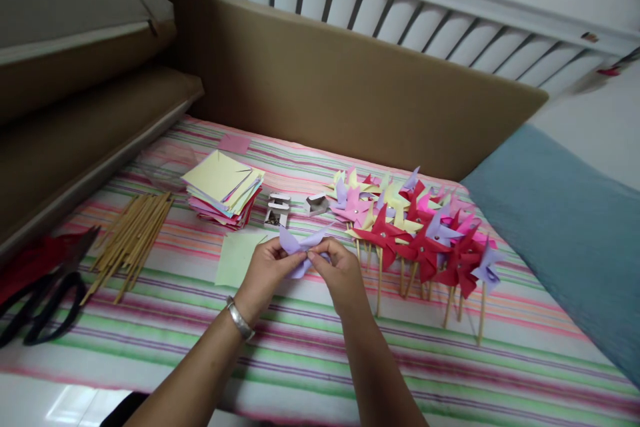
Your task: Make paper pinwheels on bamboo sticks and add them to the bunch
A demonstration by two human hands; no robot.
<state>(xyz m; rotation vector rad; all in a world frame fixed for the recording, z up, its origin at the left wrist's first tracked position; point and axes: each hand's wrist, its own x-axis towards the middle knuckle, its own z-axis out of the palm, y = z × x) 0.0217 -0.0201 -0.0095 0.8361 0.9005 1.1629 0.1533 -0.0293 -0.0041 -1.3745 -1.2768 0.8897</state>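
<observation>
Both of my hands hold a lavender paper pinwheel (301, 240) over the striped cloth. My left hand (270, 271), with a silver bangle (240, 319) at the wrist, pinches it from the left, the thumb at the centre. My right hand (340, 273) pinches the same paper from the right, and its thumb tip meets the left one. Whether a pin sits between the thumbs is hidden. A pale green paper square (239, 259) lies partly under my left hand. Just beyond my hands stand two small white boxes, one box (277, 213) holding small metal bits, the other box (316, 204) also open.
Finished pinwheels on sticks (423, 240) cluster at the right. A stack of coloured paper (220, 177) lies at the back left, with bamboo sticks (133, 240) and black-handled scissors (55, 300) further left. Brown cushions (325, 80) border the striped cloth (300, 360).
</observation>
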